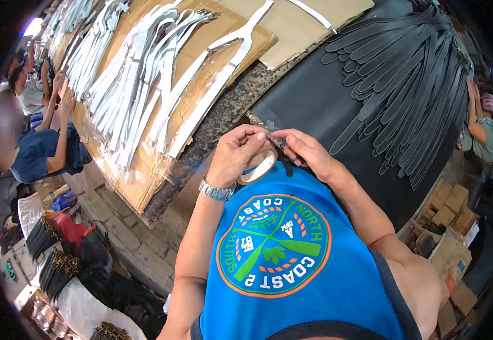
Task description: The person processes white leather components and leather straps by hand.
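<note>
My left hand [236, 152], with a metal-band watch on its wrist, is closed in front of my blue shirt. A roll of tape [259, 165] hangs at its palm, held by the curled fingers, while thumb and forefinger pinch together above it. My right hand [309, 153] meets it from the right, its forefinger reaching to the left fingertips and its other fingers curled. What lies between the right fingers is too small to make out. Clear crumpled plastic [262, 121] shows just beyond the fingertips, at the edge of the black sheet [292, 102].
White straps [139, 85] lie in bundles on cardboard [201, 62] at the left. Black straps [396, 73] fan out at the right. Bundled black straps [56, 277] stand lower left. Cardboard boxes [450, 209] are stacked lower right. Other people [42, 141] work on both sides.
</note>
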`<state>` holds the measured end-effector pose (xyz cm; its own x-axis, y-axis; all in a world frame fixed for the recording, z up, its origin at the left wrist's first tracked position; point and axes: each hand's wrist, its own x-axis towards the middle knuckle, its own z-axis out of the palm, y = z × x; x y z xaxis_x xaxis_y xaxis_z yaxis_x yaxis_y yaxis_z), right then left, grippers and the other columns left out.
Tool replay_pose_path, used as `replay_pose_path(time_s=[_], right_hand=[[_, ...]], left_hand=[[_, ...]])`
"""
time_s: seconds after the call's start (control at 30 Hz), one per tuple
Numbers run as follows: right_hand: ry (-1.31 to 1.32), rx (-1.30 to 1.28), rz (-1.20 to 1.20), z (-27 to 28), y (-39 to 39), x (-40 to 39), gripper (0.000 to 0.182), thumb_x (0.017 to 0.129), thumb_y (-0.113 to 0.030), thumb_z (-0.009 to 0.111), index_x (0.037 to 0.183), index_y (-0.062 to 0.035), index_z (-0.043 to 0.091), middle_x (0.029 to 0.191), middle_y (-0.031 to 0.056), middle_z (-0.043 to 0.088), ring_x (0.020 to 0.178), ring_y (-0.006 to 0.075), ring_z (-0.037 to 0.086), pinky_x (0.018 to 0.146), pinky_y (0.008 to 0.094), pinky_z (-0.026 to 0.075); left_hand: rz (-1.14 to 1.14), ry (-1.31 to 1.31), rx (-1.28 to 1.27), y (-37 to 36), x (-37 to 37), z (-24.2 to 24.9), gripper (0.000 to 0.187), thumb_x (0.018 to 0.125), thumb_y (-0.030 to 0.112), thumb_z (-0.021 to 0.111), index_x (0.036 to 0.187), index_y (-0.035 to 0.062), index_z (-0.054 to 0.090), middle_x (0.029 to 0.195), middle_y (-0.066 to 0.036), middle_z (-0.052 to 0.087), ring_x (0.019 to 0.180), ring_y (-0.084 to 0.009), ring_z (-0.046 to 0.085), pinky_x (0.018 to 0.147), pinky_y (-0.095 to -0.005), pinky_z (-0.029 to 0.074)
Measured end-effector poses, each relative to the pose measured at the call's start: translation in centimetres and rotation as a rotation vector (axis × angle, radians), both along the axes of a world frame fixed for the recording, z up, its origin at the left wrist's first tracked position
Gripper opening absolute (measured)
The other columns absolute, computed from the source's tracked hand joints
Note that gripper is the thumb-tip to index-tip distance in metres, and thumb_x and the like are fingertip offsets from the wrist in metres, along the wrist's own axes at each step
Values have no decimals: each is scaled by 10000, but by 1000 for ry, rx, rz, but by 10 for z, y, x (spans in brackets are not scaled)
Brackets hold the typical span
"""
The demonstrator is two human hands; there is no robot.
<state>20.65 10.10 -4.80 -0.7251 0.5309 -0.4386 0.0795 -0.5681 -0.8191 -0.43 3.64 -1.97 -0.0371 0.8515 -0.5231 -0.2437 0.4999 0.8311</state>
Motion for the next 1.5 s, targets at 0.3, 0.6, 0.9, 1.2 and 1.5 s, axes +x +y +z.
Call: replay_pose_path(time_s=[0.3, 0.6, 0.9, 1.2, 1.5], right_hand=[[-47, 84, 8, 4, 6, -10, 307, 1033, -269, 541, 1224, -37, 605, 774, -47, 522, 655, 18, 435, 556, 183, 349], [-37, 171, 78, -5, 10, -18, 255, 1035, -205, 538, 1175, -10, 623, 797, -30, 554, 705, 42, 495, 626, 208, 441], [-73, 268, 58, 0, 8, -21, 307, 1032, -245, 547, 1181, -16, 687, 922, 10, 700, 779, 54, 568, 685, 234, 487], [-10, 93, 72, 8, 9, -19, 400, 1021, -234, 567, 1324, 26, 579, 930, 24, 635, 833, 64, 551, 745, 223, 473], [-56, 298, 91, 5, 9, -12, 487, 901, -218, 718, 1296, 36, 588, 1174, 99, 670, 1085, 128, 602, 935, 300, 496]], left_hand=[[-44, 71, -55, 1, -1, 6, 210, 974, 263, 649, 1033, 65, 691, 868, 21, 715, 637, 8, 549, 480, -161, 354], [-72, 89, -11, 0, -2, 9, 244, 953, 235, 669, 1062, 17, 678, 860, -46, 708, 704, -55, 647, 496, -190, 516], [-87, 96, -49, 1, -3, 13, 207, 946, 158, 663, 1011, -37, 687, 892, -49, 727, 795, -71, 654, 712, -209, 519], [-38, 67, -58, -4, -2, 9, 230, 963, 223, 652, 1045, 10, 681, 875, -23, 721, 726, -42, 623, 581, -179, 463], [12, 69, -75, -11, -6, 2, 240, 961, 266, 662, 1065, 51, 679, 866, 4, 716, 629, 0, 551, 484, -168, 376]])
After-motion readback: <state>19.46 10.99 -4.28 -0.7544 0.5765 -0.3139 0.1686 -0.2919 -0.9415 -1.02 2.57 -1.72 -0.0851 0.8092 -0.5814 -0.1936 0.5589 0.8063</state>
